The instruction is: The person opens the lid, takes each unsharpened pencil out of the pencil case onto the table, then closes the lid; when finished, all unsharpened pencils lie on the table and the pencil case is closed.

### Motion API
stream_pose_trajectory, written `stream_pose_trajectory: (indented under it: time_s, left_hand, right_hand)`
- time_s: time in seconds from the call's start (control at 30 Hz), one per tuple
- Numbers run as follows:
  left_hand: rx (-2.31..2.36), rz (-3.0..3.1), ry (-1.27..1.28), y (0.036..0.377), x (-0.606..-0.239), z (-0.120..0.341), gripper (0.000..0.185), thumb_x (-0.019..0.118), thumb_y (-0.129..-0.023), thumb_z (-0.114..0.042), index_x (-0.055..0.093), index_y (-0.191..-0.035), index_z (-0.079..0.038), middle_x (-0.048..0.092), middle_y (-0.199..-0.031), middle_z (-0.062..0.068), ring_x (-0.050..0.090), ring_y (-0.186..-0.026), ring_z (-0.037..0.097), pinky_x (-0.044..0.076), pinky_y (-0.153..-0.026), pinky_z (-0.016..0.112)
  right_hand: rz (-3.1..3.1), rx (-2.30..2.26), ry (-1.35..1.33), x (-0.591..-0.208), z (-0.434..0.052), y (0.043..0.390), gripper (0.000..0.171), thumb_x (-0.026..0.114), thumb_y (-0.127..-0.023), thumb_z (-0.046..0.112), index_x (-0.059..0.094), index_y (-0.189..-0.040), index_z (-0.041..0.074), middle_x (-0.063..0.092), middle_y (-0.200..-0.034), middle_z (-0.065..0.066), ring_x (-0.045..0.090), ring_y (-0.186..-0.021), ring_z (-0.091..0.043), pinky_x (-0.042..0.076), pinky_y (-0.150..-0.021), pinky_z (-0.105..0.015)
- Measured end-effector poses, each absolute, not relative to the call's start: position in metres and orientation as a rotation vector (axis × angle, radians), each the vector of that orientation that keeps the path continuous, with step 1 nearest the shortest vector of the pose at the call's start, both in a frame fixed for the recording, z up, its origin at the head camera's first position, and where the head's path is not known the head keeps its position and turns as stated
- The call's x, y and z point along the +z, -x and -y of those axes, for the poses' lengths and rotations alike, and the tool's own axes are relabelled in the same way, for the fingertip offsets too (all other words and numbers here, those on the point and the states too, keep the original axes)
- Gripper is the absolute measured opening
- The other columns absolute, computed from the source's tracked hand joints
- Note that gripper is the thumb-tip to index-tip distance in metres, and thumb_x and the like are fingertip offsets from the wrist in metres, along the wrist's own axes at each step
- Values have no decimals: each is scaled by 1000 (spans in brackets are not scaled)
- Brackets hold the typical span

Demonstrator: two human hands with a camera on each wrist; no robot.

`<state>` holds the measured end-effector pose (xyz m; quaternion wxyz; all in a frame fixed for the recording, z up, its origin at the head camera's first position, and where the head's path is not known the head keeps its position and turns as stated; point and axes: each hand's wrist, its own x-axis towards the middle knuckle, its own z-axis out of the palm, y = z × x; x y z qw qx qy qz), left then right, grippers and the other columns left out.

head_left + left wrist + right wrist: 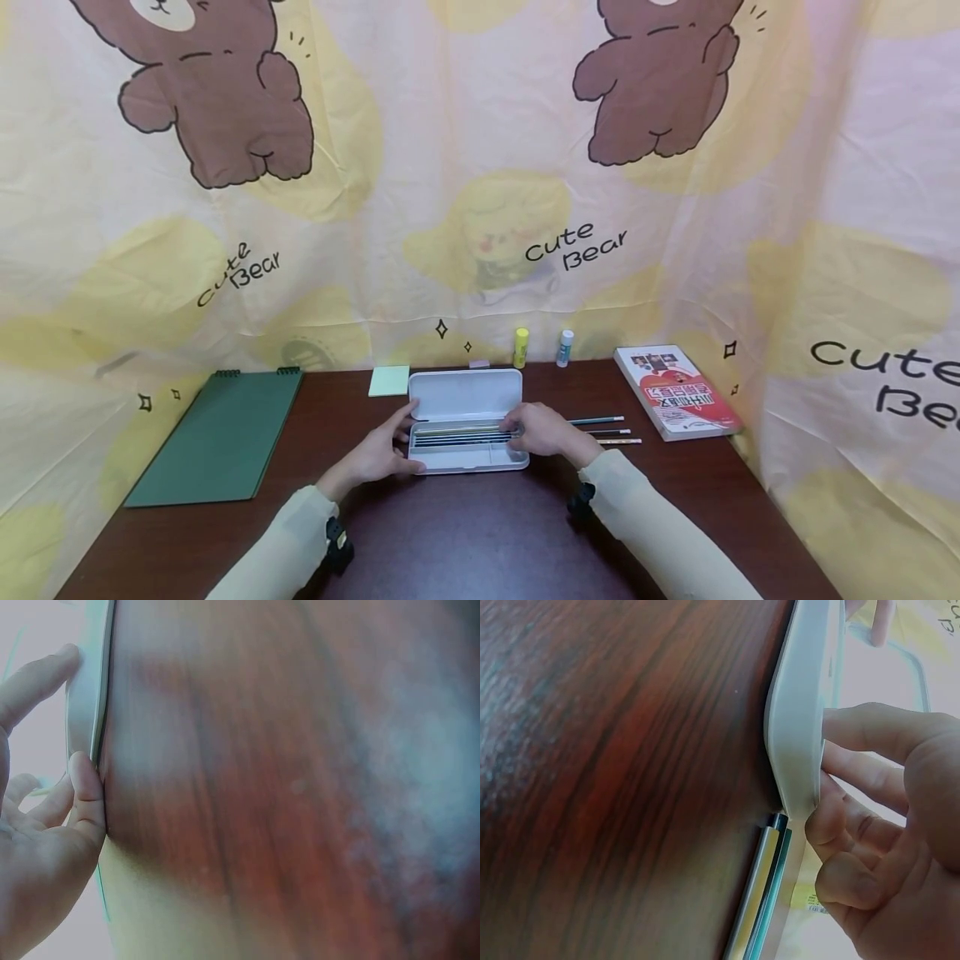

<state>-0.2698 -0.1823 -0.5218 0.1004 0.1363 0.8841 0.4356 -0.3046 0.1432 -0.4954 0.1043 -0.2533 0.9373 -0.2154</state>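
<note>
A white pencil case (pixel 465 454) lies open at the table's middle, its lid (pixel 465 393) raised behind and several pencils in the tray. My left hand (pixel 397 442) steadies the case's left end, with the thumb (pixel 86 795) against the front wall (pixel 94 697) and the forefinger straight along the edge. My right hand (pixel 527 433) sits at the right end. Its fingers (pixel 855 772) curl over the tray's rim (pixel 799 727). What they touch inside is hidden. Three loose pencils (pixel 609 431) lie on the table just right of the case, and their ends (pixel 765 892) show beside the case's wall.
A green spiral notebook (pixel 217 433) lies at the left and a red-and-white book (pixel 675 390) at the right. A green sticky pad (pixel 388 381), a small pink eraser (pixel 478 364) and two glue sticks (pixel 521 347) stand along the back. The printed curtain closes in the dark wooden table (pixel 465 533).
</note>
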Motion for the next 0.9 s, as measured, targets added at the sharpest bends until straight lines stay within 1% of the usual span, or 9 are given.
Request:
stream_pose_trajectory:
  time_s: [0.2,0.4,0.53,0.7,0.9]
  left_hand:
    - [1278,-2614,-413,270,-522,183,114,92,-71,-24,20,-160,-27,52,-142,9,50,-110,23,50,-75,26]
    - [1276,-2616,-417,270,-522,183,113,91,-71,-24,21,-160,-28,52,-143,8,50,-111,22,50,-77,26]
    - [1276,-2619,-421,270,-522,183,113,92,-71,-25,21,-160,-28,52,-142,8,50,-111,22,51,-76,26]
    - [1275,-2617,-416,271,-523,184,114,92,-71,-25,21,-160,-29,52,-143,7,50,-111,22,52,-74,26]
    - [1271,-2615,-418,271,-524,184,114,92,-71,-26,20,-160,-29,52,-143,8,50,-111,23,51,-75,26]
  right_hand:
    - [-2779,-614,722,-493,-141,302,26,78,-85,18,77,-111,14,72,-114,-3,64,-108,-22,51,-98,-47]
    - [-2794,-573,703,-494,-140,302,28,77,-86,18,76,-113,14,71,-118,-4,63,-113,-24,50,-101,-47]
    - [-2802,-559,710,-496,-140,302,26,78,-84,18,77,-110,16,71,-116,-3,63,-110,-22,50,-99,-47]
    - [-2808,-569,727,-499,-142,303,23,78,-84,18,77,-107,19,73,-111,-1,62,-101,-18,51,-96,-44]
    - [-2810,-608,749,-499,-145,302,22,79,-83,18,77,-105,19,73,-107,1,61,-95,-16,52,-91,-43]
